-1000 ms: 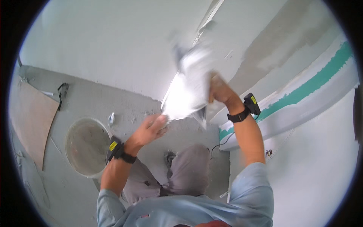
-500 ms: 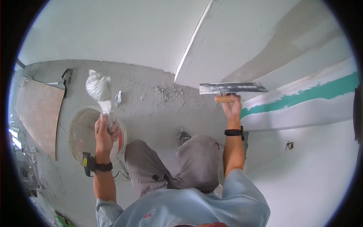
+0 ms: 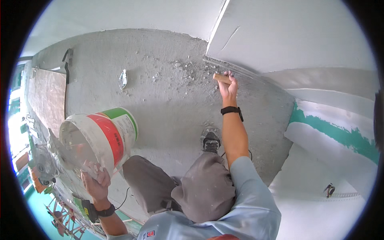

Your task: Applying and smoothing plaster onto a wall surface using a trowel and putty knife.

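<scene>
In my left hand (image 3: 96,182), fingers closed, is a putty-smeared putty knife (image 3: 60,150). Its blurred, whitish blade lies at the open mouth of a bucket (image 3: 109,138) with white, red and green sides, which leans over on the floor. How much putty sits on the blade I cannot tell. My right hand (image 3: 229,89) is wrapped round the wooden handle of a trowel (image 3: 222,78), out over the floor near the wall corner. The trowel's blade cannot be made out from here.
Crumbled debris (image 3: 188,72) and a crumpled silvery scrap (image 3: 123,79) lie on the grey floor. A wooden board (image 3: 47,93) is at the far left. The wall with a green strip (image 3: 332,122) rises at the right, and a wire end (image 3: 329,190) protrudes below it.
My left hand has lowered the loaded putty knife leftward to the bucket's mouth, and the bucket has tipped over. My right hand has drawn the trowel left, away from the wall. My view has shifted.
</scene>
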Motion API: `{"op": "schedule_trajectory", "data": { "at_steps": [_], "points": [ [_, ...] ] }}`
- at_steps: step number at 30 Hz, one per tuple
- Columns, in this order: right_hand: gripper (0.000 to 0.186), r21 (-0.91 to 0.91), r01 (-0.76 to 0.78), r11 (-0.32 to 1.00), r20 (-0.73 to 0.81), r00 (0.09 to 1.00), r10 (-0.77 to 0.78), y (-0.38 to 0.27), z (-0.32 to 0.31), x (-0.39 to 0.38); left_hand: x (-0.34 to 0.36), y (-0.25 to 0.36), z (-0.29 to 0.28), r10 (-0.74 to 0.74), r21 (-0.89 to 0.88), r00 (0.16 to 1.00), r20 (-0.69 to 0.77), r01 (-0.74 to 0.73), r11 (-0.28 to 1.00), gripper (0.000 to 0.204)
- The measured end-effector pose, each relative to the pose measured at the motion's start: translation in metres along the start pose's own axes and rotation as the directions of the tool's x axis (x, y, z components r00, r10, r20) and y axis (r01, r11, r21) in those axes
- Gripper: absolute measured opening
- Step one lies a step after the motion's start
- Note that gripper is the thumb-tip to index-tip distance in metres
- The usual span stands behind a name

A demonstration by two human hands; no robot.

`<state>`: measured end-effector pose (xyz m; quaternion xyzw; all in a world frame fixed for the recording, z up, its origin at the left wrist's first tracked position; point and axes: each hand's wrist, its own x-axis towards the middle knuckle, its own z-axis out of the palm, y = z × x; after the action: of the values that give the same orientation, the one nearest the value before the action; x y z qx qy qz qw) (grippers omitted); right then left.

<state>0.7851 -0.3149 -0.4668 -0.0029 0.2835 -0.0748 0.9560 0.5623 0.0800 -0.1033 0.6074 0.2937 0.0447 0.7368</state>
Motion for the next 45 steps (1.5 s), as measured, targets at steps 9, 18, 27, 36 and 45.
{"op": "schedule_trajectory", "data": {
  "at_steps": [9,18,27,36,45],
  "points": [
    [0.023,-0.057,-0.018,0.998,-0.118,0.993,0.011,-0.011,0.016,0.038,0.005,-0.003,0.005,-0.001,-0.050,0.998,0.064,0.004,0.999,0.040],
    [0.029,-0.052,0.159,0.986,0.200,0.969,-0.145,-0.016,0.196,-0.079,-0.014,0.008,-0.012,-0.013,-0.020,0.988,0.153,0.016,1.000,0.036],
    [0.040,-0.072,0.183,0.980,0.336,0.930,-0.149,-0.052,0.471,-0.205,-0.032,0.037,-0.018,0.027,-0.025,0.928,0.373,-0.019,1.000,0.039],
    [0.028,-0.188,0.508,0.841,0.345,0.836,-0.427,-0.079,0.718,-0.293,-0.036,0.051,-0.008,0.114,-0.110,0.862,0.494,-0.068,0.992,0.043],
    [0.023,-0.260,0.819,0.512,0.899,0.398,-0.181,-0.040,0.730,-0.444,-0.048,0.077,-0.002,0.241,-0.204,0.791,0.562,-0.150,0.968,0.037]
  ]
}}
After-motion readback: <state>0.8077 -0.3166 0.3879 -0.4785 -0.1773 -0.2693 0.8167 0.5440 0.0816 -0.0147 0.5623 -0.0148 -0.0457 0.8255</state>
